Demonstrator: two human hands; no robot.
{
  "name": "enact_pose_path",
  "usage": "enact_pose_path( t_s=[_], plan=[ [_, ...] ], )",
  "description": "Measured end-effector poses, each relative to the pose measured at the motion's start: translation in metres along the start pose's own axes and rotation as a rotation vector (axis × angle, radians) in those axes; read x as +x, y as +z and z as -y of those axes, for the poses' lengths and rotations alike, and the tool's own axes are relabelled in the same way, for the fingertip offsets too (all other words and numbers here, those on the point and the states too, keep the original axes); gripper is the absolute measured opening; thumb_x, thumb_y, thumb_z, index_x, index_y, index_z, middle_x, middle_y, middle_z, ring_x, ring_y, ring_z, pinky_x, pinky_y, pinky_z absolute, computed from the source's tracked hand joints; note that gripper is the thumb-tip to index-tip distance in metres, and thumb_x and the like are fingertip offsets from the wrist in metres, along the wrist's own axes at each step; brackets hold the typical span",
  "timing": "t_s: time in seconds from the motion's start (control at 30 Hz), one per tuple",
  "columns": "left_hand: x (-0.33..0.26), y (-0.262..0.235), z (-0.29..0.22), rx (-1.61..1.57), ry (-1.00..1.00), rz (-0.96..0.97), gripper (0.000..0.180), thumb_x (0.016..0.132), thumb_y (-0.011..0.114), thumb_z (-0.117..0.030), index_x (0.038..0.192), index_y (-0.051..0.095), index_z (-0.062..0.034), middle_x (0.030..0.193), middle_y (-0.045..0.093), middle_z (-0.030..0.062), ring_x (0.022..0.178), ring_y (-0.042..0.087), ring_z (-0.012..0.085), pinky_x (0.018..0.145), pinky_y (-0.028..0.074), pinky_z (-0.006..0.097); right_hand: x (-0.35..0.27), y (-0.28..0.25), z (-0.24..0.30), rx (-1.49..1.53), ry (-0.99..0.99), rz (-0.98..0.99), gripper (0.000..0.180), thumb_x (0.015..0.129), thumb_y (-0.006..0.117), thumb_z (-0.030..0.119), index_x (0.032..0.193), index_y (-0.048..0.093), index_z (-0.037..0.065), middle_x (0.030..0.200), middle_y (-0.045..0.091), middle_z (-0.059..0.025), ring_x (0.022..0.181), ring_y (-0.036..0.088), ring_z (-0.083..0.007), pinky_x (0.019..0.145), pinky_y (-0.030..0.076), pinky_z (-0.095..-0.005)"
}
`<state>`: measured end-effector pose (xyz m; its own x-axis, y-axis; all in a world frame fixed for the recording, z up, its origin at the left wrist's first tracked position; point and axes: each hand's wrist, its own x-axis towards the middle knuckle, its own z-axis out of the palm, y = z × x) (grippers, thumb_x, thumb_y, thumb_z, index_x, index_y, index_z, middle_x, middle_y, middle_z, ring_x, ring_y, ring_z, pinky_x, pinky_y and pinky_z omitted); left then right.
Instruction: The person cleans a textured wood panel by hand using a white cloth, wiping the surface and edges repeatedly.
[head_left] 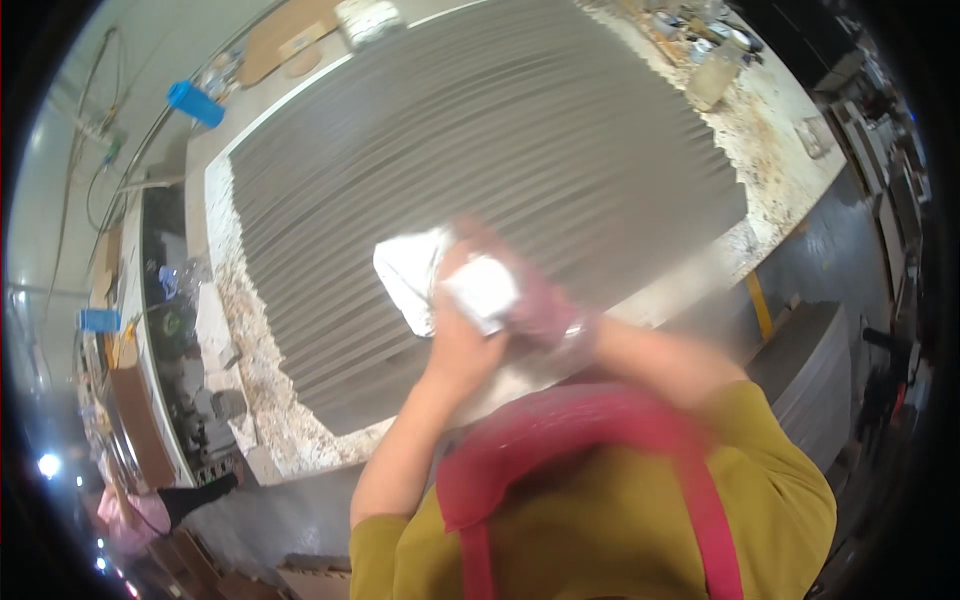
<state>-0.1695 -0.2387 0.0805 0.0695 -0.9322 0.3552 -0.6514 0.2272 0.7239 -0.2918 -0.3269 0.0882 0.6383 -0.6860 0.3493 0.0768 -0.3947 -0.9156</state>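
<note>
Both my hands are together over the near edge of a large grey ribbed panel [500, 130] that lies on a speckled worktable [775, 160]. My left hand [455, 335] grips a crumpled white cloth [410, 275] from below. My right hand [535, 300], blurred by motion, is closed on the same cloth, with a white fold showing between the two hands. A wristband shows on my right wrist. My red apron and mustard sleeves fill the lower part of the view.
A blue cylinder [195, 103] and cardboard pieces [285, 40] lie beyond the panel's far left corner. Jars and small clutter [705, 50] sit at the table's far right. A cluttered bench [190, 370] runs along the left. Grey floor [830, 260] is on the right.
</note>
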Motion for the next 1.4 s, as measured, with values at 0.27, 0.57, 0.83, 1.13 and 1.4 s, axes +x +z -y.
enact_pose_path(
  t_s=[0.27,0.57,0.83,1.13,1.4],
  plan=[
    [-0.094,-0.079,0.062,0.756,-0.309,0.342,0.109,0.066,0.074,-0.055,0.145,0.024,0.0001,0.151,0.024,0.0231,0.139,0.021,0.0393,0.112,0.014,0.051,0.032,0.053,0.01,-0.553,-0.172,0.426,0.053,0.086,0.061,0.028,0.134,0.046,0.012,0.131,0.051,-0.0124,0.124,0.046,-0.0338,0.103,0.035,-0.0469],
    [-0.086,-0.07,0.053,0.656,-0.393,0.212,0.106,0.056,0.086,-0.036,0.14,0.032,0.0005,0.15,0.028,0.0196,0.139,0.026,0.038,0.109,0.02,0.054,-0.041,-0.165,-0.092,-1.041,-0.147,0.172,0.034,0.088,0.051,0.013,0.121,0.059,0.013,0.125,0.057,-0.0126,0.115,0.053,-0.031,0.101,0.041,-0.0424],
    [-0.087,-0.069,0.055,0.719,-0.364,0.209,0.111,0.053,0.085,-0.043,0.14,0.031,0.0016,0.151,0.028,0.0185,0.139,0.027,0.0361,0.109,0.022,0.053,0.036,-0.163,-0.022,-0.682,0.197,-0.248,0.04,0.09,0.058,0.021,0.128,0.052,0.013,0.113,0.063,-0.0155,0.102,0.061,-0.0351,0.089,0.049,-0.0372],
    [-0.13,-0.161,0.092,0.617,-0.573,-0.145,0.103,0.067,0.081,-0.028,0.145,0.021,0.0035,0.151,0.021,0.0256,0.14,0.021,0.0397,0.113,0.019,0.045,-0.017,-0.218,-0.083,-0.904,0.326,-0.099,0.041,0.093,0.049,0.023,0.13,0.05,0.004,0.129,0.054,-0.0171,0.122,0.049,-0.0339,0.105,0.036,-0.0384],
    [-0.133,-0.18,0.129,-0.209,-0.878,-0.365,0.086,0.077,0.07,-0.009,0.146,0.02,0.0015,0.144,0.034,0.0238,0.129,0.04,0.0297,0.102,0.039,0.036,0.036,-0.019,-0.046,-1.016,-0.209,0.454,0.049,0.081,0.063,0.017,0.127,0.051,0.004,0.128,0.053,-0.0191,0.121,0.048,-0.0362,0.103,0.037,-0.0449]
  ],
)
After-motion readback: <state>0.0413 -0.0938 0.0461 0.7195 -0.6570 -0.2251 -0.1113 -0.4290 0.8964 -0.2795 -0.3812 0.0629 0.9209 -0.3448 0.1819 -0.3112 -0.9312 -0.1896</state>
